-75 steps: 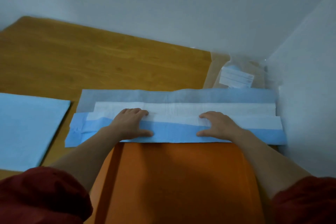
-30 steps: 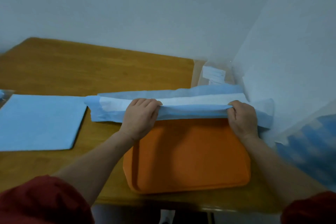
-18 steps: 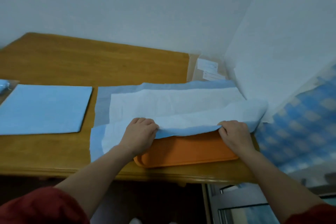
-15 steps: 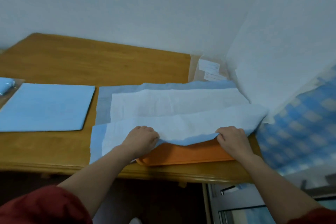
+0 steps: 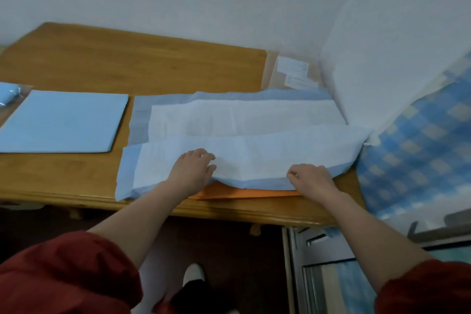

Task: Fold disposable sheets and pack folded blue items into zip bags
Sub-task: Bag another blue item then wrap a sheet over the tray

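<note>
A disposable sheet (image 5: 254, 135), white on top with a blue border, lies spread across the wooden table (image 5: 127, 69). Its near half is raised in a fold over an orange tray (image 5: 249, 193), of which only the front strip shows. My left hand (image 5: 195, 172) grips the sheet's near edge left of centre. My right hand (image 5: 309, 177) pinches the same edge further right, fingers curled. A folded blue sheet (image 5: 63, 120) lies flat to the left. Clear zip bags with white labels (image 5: 293, 74) lie at the back right corner.
A blue item in a bag (image 5: 7, 92) shows at the far left edge. White walls close the back and right sides. A blue checked cloth (image 5: 420, 150) hangs to the right of the table. The table's front edge (image 5: 229, 211) runs just below my hands.
The narrow folded strip has been opened out. Both hands drew its near edge toward me over the tray, which is now almost covered. The view has pulled back.
</note>
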